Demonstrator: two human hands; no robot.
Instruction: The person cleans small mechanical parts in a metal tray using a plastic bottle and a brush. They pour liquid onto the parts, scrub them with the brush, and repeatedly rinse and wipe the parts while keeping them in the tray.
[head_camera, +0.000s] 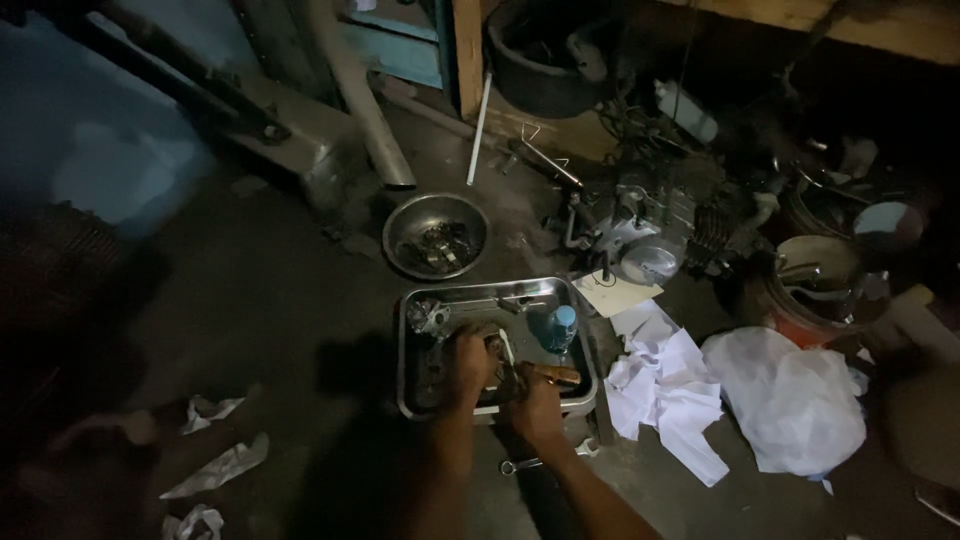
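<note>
Both my hands reach into a rectangular steel tray (420, 400) on the dark floor. My left hand (468, 362) is closed around a small greasy metal part in the tray's middle. My right hand (533, 402) grips a tool with a wooden handle (556, 374) that points right. A blue bottle (558, 328) lies in the tray's right side, and a metal fitting (428, 316) sits in its far left corner. A spanner (520, 465) lies on the floor just in front of the tray.
A round steel bowl (436, 235) with small parts stands beyond the tray. A motorcycle engine (640, 225) sits far right, with white papers (665, 390) and a white plastic bag (790, 400) to the right. Crumpled paper scraps (215, 465) lie to the left. A metal pipe (375, 120) leans at the back.
</note>
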